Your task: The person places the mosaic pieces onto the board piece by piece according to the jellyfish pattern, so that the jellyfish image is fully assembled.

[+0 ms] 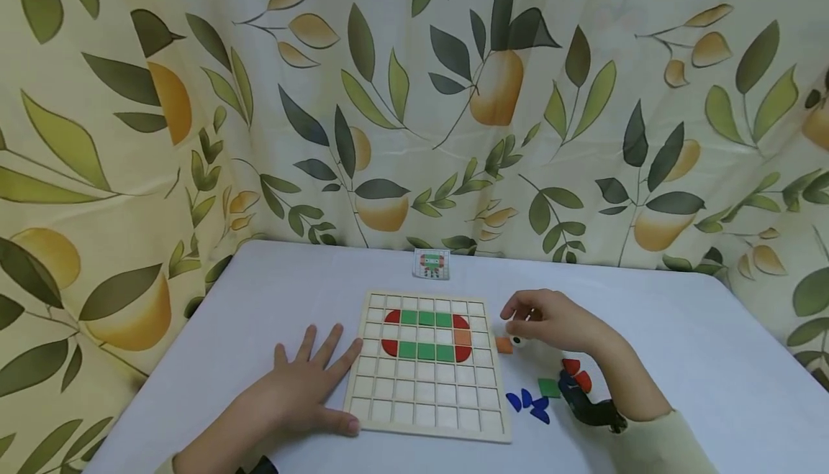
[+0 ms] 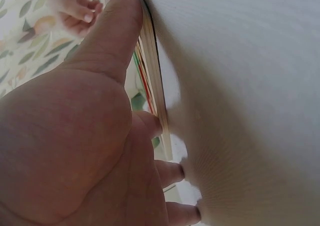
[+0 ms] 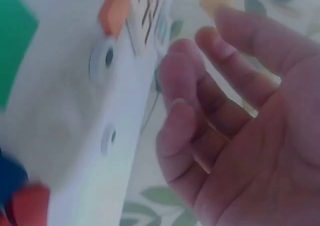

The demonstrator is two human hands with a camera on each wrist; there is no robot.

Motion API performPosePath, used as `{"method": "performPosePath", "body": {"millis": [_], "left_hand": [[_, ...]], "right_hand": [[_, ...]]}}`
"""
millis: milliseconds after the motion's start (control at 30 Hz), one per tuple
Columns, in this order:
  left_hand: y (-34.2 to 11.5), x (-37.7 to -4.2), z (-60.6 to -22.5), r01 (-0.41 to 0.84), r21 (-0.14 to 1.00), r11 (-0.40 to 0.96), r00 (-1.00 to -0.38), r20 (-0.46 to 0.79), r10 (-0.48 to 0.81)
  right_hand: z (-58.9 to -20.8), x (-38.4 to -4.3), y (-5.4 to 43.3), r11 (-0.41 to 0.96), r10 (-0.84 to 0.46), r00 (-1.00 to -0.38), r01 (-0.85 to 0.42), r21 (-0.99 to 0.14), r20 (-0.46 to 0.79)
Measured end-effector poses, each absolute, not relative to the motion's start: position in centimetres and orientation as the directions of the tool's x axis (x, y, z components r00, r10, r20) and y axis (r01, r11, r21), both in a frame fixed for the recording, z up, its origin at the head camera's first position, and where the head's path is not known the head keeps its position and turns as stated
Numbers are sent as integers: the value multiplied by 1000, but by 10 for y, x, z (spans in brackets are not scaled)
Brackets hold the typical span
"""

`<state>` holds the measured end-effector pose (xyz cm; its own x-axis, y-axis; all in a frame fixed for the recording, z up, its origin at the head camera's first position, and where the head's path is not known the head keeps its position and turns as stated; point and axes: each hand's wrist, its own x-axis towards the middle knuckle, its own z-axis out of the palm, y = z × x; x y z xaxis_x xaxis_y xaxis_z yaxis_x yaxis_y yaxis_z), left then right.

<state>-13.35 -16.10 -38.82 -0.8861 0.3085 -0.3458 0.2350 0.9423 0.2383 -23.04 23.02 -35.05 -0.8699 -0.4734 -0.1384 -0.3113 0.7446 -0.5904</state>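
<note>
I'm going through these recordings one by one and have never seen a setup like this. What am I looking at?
There's no machine here: the left hand and right hand belong to a person. The wide picture comes from a camera worn on the head, looking forward and down; the other two are taken from the left and right wrists.

On the white table lies a grid board, partly filled with red, green and orange tiles. A small picture card lies beyond it, and loose pieces lie to its right. The left hand, fingers spread, touches the board's left edge. The right hand hovers near the loose pieces, fingers bent; I can't see anything held in it.
</note>
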Motion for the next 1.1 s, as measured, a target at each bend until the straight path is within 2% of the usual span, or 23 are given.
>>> {"method": "performPosePath", "body": {"millis": [467, 867, 1100], "left_hand": [[-165, -132, -395, 229, 238, 944, -895, -330, 301], [-163, -134, -394, 231, 242, 943, -889, -342, 305], [-163, -134, -395, 236, 243, 941, -888, -340, 310]], "right_hand": [[-368, -229, 225, 804, -452, -848, -253, -538, -276], [-375, -225, 218, 834, -414, -875, -255, -489, -250], [-370, -220, 218, 821, -442, -861, -276, -499, -251]]}}
